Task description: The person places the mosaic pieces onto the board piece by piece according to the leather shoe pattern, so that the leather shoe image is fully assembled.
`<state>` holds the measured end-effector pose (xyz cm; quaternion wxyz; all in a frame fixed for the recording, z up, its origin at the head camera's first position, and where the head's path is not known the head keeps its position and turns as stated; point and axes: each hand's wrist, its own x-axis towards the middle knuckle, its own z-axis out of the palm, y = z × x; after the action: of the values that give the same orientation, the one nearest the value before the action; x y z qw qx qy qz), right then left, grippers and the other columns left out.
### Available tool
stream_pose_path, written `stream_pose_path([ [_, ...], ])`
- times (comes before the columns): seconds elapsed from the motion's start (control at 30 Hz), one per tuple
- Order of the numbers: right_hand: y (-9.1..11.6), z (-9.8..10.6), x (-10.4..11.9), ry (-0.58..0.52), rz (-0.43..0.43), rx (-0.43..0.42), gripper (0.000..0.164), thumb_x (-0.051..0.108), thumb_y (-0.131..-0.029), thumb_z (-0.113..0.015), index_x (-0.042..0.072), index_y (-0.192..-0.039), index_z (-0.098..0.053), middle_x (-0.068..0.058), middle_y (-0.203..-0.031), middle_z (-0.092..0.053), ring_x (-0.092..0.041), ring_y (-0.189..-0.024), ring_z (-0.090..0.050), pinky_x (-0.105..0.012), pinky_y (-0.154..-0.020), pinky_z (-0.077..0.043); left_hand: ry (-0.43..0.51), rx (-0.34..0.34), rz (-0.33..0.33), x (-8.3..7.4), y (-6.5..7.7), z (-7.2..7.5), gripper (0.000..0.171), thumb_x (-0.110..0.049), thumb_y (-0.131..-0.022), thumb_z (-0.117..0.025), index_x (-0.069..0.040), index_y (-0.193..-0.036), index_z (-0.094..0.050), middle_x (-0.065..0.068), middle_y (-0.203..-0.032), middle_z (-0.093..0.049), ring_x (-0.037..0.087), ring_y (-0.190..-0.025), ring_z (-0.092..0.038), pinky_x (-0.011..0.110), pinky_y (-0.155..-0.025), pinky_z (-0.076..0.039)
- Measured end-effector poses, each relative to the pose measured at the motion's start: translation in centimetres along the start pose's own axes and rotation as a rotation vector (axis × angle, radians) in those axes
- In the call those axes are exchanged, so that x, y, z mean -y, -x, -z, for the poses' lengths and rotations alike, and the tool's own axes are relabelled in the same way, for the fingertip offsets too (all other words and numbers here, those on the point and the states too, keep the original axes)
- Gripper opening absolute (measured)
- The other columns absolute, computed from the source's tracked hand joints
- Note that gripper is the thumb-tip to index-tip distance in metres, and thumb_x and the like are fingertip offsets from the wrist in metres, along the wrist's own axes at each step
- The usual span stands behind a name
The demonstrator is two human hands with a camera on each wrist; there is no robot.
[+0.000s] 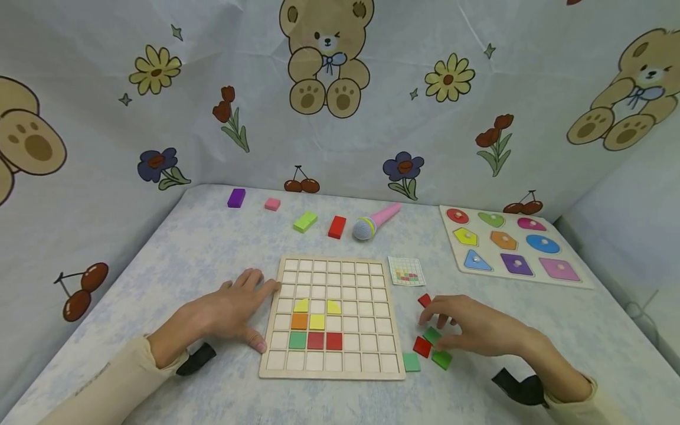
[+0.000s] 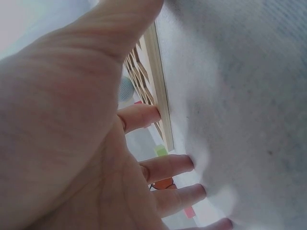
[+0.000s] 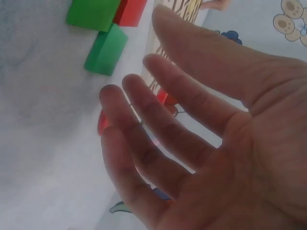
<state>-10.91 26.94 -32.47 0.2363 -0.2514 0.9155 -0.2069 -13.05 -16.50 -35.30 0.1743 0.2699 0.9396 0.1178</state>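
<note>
My left hand [image 1: 228, 313] lies beside a wooden grid board [image 1: 332, 375], its fingers spread. Index finger and thumb touch the board's left edge. Several coloured tiles sit in the board's cells: two yellow rounded ones, an orange tile [image 1: 299, 321], a yellow square [image 1: 317, 321], a green tile [image 1: 297, 340] and two red ones. Right of the board my right hand [image 1: 475, 324] hovers over loose tiles, fingers loosely bent and holding nothing. Near it are a red tile [image 1: 422, 347], a green tile [image 1: 441, 360], a darker green tile [image 3: 106, 50] and another red tile [image 1: 424, 300] by the fingertips.
A teal tile [image 1: 411, 362] touches the board's lower right corner. A small pattern card [image 1: 406, 271] lies at its upper right. Behind are a toy microphone [image 1: 374, 223] and several blocks, including a red block [image 1: 337, 227]. A shape puzzle [image 1: 462, 265] stands back right.
</note>
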Motion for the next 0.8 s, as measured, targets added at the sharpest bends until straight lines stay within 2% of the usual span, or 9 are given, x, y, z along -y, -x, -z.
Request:
stream_pose_path([
  [0.2, 0.7, 0.0, -1.0, -0.071, 0.033, 0.035, 0.022, 0.027, -0.085, -0.081, 0.028, -0.102, -0.067, 0.009, -0.111, -0.062, -0.013, -0.096, -0.059, -0.028, -0.08, -0.053, 0.003, 0.003, 0.01, 0.0, -0.1, 0.0, 0.115, -0.065, -0.06, -0.083, -0.011, -0.15, -0.036, 0.012, -0.124, -0.037, 0.031, -0.122, -0.034, 0.06, -0.095, -0.037],
  [0.4, 1.1, -0.6, -1.6, -0.088, 0.026, 0.055, 0.02, 0.029, -0.081, -0.084, 0.033, -0.095, -0.071, 0.004, -0.122, -0.057, -0.018, -0.104, -0.055, -0.027, -0.083, -0.053, -0.009, -0.009, 0.002, 0.0, -0.1, 0.0, 0.114, -0.065, -0.06, -0.083, -0.011, -0.149, -0.037, 0.012, -0.123, -0.037, 0.03, -0.12, -0.035, 0.058, -0.094, -0.038],
  [0.57, 1.1, -1.0, -1.7, -0.066, 0.04, 0.052, 0.023, 0.024, -0.081, -0.084, 0.036, -0.096, -0.072, 0.003, -0.125, -0.053, -0.021, -0.11, -0.053, -0.028, -0.088, -0.053, -0.015, -0.014, -0.002, 0.0, -0.1, 0.0, 0.114, -0.066, -0.06, -0.082, -0.011, -0.148, -0.037, 0.011, -0.123, -0.038, 0.03, -0.12, -0.035, 0.057, -0.094, -0.039],
  [0.8, 0.5, -1.3, -1.6, 0.004, 0.035, 0.022, 0.021, 0.029, -0.079, -0.086, 0.036, -0.088, -0.068, 0.007, -0.118, -0.053, -0.014, -0.1, -0.053, -0.028, -0.086, -0.052, -0.007, -0.009, 0.004, 0.0, -0.1, -0.1, 0.115, -0.066, -0.059, -0.083, -0.01, -0.149, -0.037, 0.013, -0.124, -0.037, 0.031, -0.121, -0.035, 0.059, -0.095, -0.038],
])
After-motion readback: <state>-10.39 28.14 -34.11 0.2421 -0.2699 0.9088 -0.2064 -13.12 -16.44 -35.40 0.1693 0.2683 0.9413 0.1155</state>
